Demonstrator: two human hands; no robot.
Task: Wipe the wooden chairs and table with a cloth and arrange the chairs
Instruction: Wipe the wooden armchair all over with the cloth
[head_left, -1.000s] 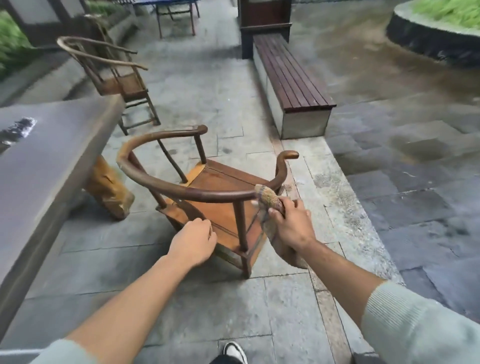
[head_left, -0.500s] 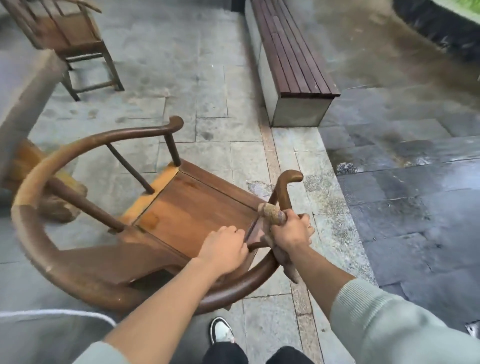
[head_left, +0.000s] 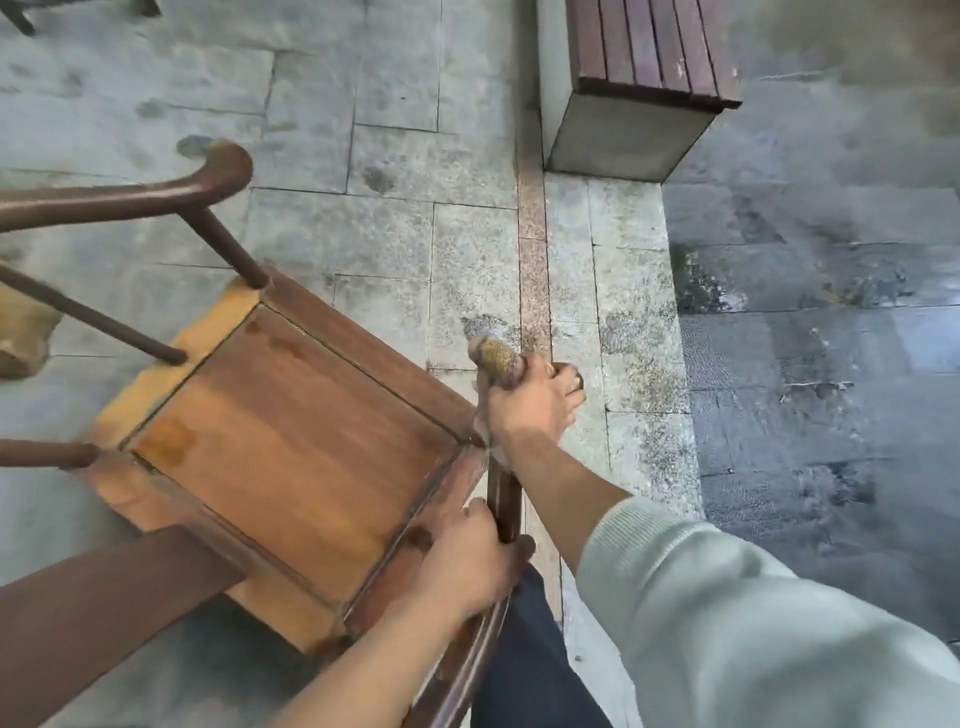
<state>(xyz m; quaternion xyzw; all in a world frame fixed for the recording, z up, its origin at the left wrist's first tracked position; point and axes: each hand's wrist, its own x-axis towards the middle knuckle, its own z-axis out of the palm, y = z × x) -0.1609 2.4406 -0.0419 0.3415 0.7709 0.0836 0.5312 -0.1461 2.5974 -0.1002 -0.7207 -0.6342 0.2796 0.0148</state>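
Note:
A wooden armchair (head_left: 291, 441) with a curved dark armrest rail fills the lower left of the head view, seen from above. My left hand (head_left: 467, 561) grips the near right part of the rail beside the seat corner. My right hand (head_left: 535, 400) grips the rail's right end, with a yellowish-brown cloth (head_left: 496, 358) bunched in the same fist and sticking out above the thumb. The rail's left end (head_left: 223, 166) curls up at the far side. The table is out of view.
A slatted wooden bench on a concrete base (head_left: 639, 93) stands ahead to the right. Wet dark paving (head_left: 831, 338) lies right of the step edge. A tan wooden block (head_left: 21, 332) sits at the left edge. My dark trouser leg (head_left: 524, 660) is below the chair.
My view has tipped further down and closer over the chair. My right hand with the cloth has slid to the rail's right end. The second chair has left the view.

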